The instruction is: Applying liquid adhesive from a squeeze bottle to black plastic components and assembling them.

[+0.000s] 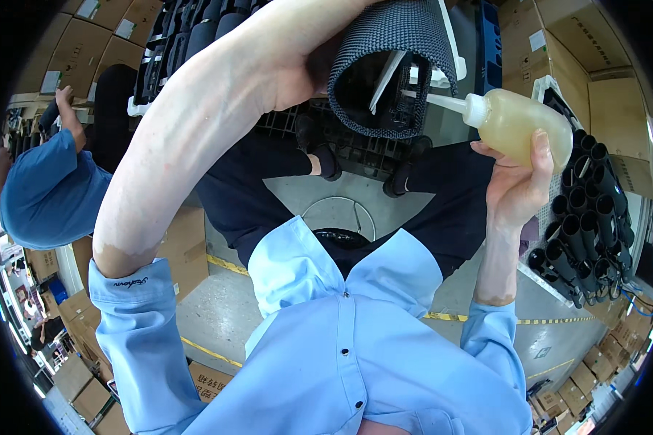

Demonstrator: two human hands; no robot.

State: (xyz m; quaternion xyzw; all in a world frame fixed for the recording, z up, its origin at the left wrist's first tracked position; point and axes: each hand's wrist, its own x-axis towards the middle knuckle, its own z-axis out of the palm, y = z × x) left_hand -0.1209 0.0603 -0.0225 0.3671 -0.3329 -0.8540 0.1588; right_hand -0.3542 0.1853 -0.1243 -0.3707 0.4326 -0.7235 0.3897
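My left hand (pixel 305 54) is raised high and grips a black textured tube (pixel 392 58) whose open end faces me. Inside the opening I see a white strip. My right hand (pixel 519 185) holds a translucent squeeze bottle (pixel 519 123) of yellowish liquid. The bottle's white nozzle (pixel 446 103) points left and reaches the rim of the tube's opening. Both forearms are bare, with light blue sleeves pushed up.
A white tray of several black tubes (pixel 591 217) stands at my right. Another tray of black tubes (pixel 196 29) sits at upper left. A person in a blue shirt (pixel 43 188) works at the left. Cardboard boxes (pixel 573 51) surround the area; a black pallet (pixel 355 148) lies under my feet.
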